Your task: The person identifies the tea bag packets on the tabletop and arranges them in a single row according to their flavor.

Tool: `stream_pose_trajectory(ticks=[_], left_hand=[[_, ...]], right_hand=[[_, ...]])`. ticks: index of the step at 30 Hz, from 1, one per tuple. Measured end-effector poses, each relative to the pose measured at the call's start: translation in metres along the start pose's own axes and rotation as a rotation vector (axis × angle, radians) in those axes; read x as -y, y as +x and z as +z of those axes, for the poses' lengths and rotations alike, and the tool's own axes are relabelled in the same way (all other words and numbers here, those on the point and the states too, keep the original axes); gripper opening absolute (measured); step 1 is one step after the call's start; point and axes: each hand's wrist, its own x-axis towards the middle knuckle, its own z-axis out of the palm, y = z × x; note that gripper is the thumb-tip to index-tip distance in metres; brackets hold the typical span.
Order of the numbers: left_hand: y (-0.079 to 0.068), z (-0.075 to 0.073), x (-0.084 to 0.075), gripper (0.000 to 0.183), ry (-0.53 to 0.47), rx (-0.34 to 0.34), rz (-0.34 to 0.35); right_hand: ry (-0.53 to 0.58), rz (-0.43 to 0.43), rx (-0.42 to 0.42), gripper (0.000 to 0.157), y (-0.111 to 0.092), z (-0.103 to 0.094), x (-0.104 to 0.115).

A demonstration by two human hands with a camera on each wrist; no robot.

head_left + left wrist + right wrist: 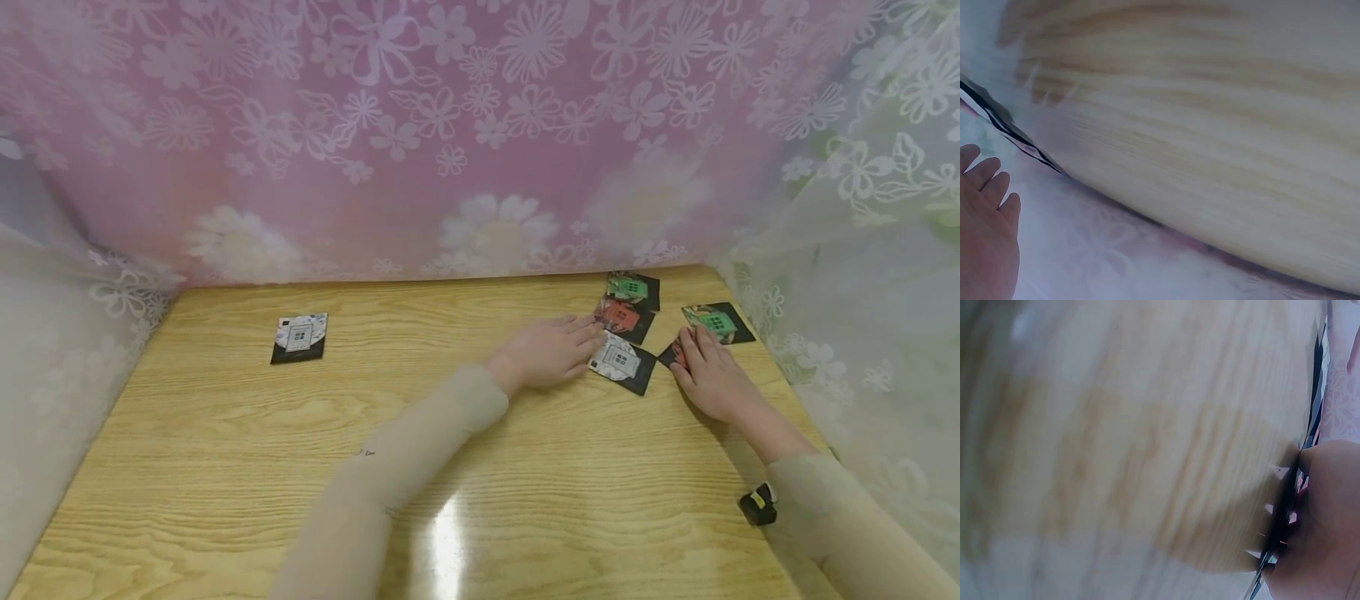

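Note:
In the head view my left hand (551,350) reaches across the table, palm down with straight fingers, its fingertips at the left edges of a red-and-black packet (624,317) and a white-and-black packet (621,362). A green-and-black packet (633,288) overlaps the red one at the back. My right hand (716,379) lies over another red packet (677,354), mostly hidden under its fingers. Just beyond those fingers sits a second green packet (722,323). The left wrist view shows the left hand (988,231) with fingers extended; in the right wrist view the right hand's fingertips (1307,456) meet the tabletop.
Another white-and-black packet (300,337) lies alone at the table's back left. A small black object with a yellow mark (759,504) sits beside the right sleeve. Flowered curtains (480,142) hang behind the wooden table (225,467) and along both sides.

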Motion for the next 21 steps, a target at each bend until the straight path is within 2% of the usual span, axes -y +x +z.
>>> stream_pose_trajectory(ticks=[9,14,21], left_hand=[[0.026,-0.007,-0.025,0.061,-0.002,0.035,0.0],[0.041,-0.006,-0.035,0.061,0.038,0.061,0.007],[0.051,-0.002,-0.045,0.061,0.093,0.132,0.038]], right_hand=[[0.008,-0.013,-0.007,0.071,-0.002,-0.001,0.001],[0.011,-0.019,-0.007,0.071,-0.003,-0.002,0.002],[0.005,-0.018,-0.014,0.071,-0.001,-0.001,0.0]])
